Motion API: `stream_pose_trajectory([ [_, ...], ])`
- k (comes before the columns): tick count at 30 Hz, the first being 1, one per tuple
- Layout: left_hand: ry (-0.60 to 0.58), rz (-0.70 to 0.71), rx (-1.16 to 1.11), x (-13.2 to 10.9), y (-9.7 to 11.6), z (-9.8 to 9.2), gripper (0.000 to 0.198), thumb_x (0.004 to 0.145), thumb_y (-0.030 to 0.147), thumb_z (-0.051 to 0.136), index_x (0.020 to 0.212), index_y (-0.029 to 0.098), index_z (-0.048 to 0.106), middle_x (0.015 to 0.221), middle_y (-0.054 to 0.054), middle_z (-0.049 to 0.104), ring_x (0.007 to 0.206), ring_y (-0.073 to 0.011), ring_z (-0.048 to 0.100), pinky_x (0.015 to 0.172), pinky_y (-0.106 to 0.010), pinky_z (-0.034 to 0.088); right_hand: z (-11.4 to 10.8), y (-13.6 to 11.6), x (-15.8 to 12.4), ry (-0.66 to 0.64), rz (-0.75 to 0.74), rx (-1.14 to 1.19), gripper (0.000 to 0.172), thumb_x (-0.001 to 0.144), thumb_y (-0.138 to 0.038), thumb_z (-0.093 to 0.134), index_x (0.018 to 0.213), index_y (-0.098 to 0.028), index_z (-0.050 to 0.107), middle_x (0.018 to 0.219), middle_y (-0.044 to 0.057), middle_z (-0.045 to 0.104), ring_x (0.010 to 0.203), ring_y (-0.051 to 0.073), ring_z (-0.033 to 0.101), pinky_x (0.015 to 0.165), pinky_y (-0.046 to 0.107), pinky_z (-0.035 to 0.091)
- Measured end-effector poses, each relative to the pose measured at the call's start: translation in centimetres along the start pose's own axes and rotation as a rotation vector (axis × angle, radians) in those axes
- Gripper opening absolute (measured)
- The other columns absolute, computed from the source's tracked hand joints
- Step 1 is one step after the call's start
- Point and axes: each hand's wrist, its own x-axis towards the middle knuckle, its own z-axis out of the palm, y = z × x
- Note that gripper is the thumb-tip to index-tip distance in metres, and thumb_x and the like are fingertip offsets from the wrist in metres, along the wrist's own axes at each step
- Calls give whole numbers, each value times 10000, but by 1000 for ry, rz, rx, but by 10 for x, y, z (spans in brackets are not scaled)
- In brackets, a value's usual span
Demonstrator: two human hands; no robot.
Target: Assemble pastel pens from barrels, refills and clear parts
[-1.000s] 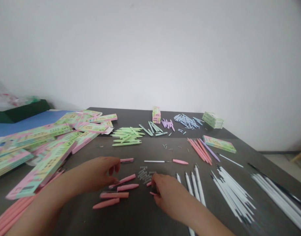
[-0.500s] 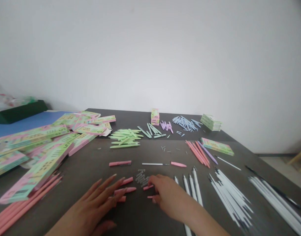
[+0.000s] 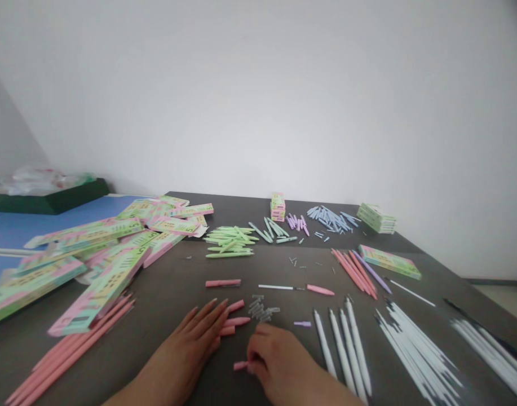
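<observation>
My left hand (image 3: 194, 341) lies flat, fingers stretched and close together, against a small group of pink pen barrels (image 3: 236, 322). Their left ends are covered by its fingers. Close by, my right hand (image 3: 279, 358) is closed in a pinch on a short pink pen piece (image 3: 240, 366), whose end sticks out to the left. Just beyond the right knuckles sits a little pile of small metal springs (image 3: 262, 309). Farther off are a pink barrel (image 3: 223, 283), a white refill (image 3: 275, 287) and a pink pointed pen part (image 3: 320, 290) in a row.
Printed pen boxes (image 3: 106, 282) pile up on the left, above long pink barrels (image 3: 80, 349). Green pen parts (image 3: 230, 241) and blue ones (image 3: 330, 217) lie at the back. White pens (image 3: 347, 344) and white refills (image 3: 414, 344) spread on the right, near a small purple piece (image 3: 303, 323).
The view has swung left, so things sit farther right. My right hand has drawn nearer to me with the pink pen piece, uncovering the purple piece. My left fingers have come closer together.
</observation>
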Motion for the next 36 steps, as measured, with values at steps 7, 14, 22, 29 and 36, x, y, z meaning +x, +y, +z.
stream_pose_trajectory([
  [7, -71, -16, -22, 11, 1, -6, 527, 907, 169, 298, 1408, 307, 203, 1474, 24, 266, 1352, -219, 230, 1056, -498, 305, 42, -8, 17, 229, -269, -342, 81, 766, -110, 598, 799, -169, 644, 814, 39, 653, 719, 178, 619, 566, 237, 443],
  [14, -40, 21, -114, 9, -7, -4, 666, 827, 175, 440, 1421, 282, 157, 1491, -12, 239, 1366, -240, 182, 1084, -525, 225, 66, -17, 34, 524, -519, -561, 124, 758, -74, 496, 791, -118, 607, 684, 97, 613, 571, 209, 570, 405, 277, 354],
  [22, -20, -8, -189, 4, -5, -8, 627, 844, 150, 396, 1420, 272, 179, 1484, -33, 260, 1366, -231, 181, 1084, -500, 241, 63, -19, 33, 518, -480, -605, 230, 728, -48, 500, 927, -97, 604, 758, 105, 638, 629, 214, 590, 457, 279, 403],
  [29, 61, -36, -224, 1, -18, -5, 517, 917, 194, 300, 1411, 307, 199, 1474, -18, 284, 1348, -199, 243, 1085, -458, 260, 42, -5, 8, 431, -305, -481, 131, 697, -83, 673, 757, -178, 606, 737, 26, 631, 654, 186, 603, 487, 246, 416],
  [36, 55, -65, -141, 2, -23, -10, 459, 939, 327, 282, 1393, 337, 219, 1463, -2, 288, 1342, -207, 248, 1058, -461, 295, 42, -15, 16, 295, -206, -477, 112, 749, -114, 647, 851, -159, 637, 832, 56, 649, 756, 202, 614, 546, 262, 461],
])
